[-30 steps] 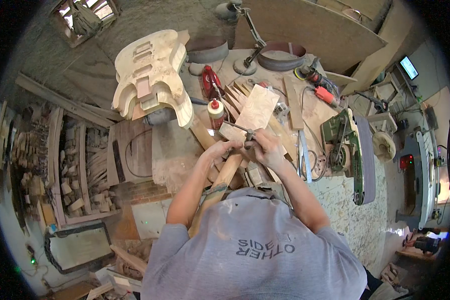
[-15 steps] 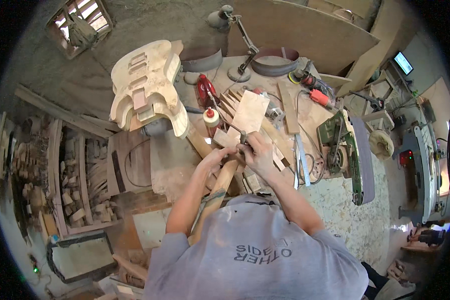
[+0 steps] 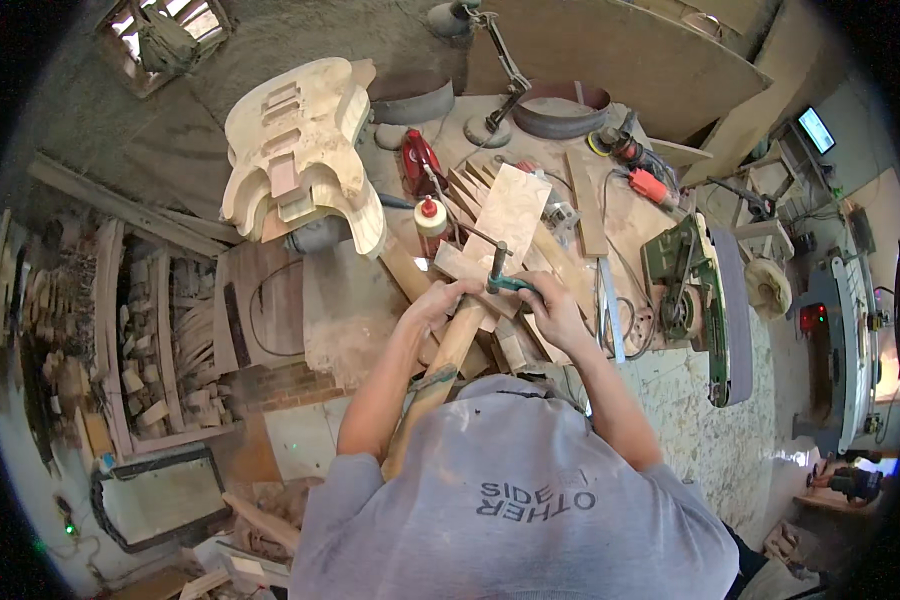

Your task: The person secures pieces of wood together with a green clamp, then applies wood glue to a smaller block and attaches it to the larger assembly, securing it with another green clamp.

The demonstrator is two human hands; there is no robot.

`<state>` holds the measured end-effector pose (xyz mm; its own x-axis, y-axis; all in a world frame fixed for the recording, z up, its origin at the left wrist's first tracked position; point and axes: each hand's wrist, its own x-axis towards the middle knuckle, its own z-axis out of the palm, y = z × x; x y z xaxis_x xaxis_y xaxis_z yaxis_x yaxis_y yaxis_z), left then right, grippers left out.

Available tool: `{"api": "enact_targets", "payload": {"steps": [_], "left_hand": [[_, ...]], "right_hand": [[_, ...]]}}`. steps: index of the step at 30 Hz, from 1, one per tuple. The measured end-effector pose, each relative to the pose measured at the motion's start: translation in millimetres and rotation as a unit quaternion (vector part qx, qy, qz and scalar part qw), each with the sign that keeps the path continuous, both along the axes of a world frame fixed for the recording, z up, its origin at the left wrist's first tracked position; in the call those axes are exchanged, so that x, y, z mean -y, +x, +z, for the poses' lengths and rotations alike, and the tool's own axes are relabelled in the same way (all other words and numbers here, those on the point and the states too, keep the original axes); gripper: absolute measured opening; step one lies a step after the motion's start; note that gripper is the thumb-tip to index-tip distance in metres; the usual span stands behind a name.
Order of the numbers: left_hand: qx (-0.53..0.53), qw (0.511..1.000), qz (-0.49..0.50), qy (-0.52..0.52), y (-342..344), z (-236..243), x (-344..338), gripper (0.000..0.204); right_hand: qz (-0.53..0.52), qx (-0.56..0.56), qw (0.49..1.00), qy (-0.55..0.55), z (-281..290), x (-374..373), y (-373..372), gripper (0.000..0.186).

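green clamp (image 3: 508,284) gripped in right hand (image 3: 556,312); left hand (image 3: 436,304) against the wooden bar (image 3: 457,340), grip unclear; best keep the clamp square.

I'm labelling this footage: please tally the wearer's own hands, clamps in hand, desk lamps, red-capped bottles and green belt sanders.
Left hand and right hand: 2
Clamp in hand: 1
Desk lamp: 1
Red-capped bottle: 1
Green belt sander: 1
Total: 6
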<state>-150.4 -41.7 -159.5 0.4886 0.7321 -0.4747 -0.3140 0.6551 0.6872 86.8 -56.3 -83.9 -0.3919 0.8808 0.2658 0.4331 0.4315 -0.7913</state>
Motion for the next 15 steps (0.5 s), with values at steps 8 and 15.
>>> {"api": "enact_targets", "payload": {"steps": [8, 15], "left_hand": [[-0.035, 0.998, -0.02, -0.046, -7, -14, -3, 0.056], [0.002, 1.0, -0.018, 0.019, 0, 1, -4, 0.056]], "right_hand": [[-0.051, -0.103, 0.992, -0.045, -30, -9, -6, 0.017], [0.043, -0.04, 0.998, 0.001, 66, -25, -9, 0.029]]}}
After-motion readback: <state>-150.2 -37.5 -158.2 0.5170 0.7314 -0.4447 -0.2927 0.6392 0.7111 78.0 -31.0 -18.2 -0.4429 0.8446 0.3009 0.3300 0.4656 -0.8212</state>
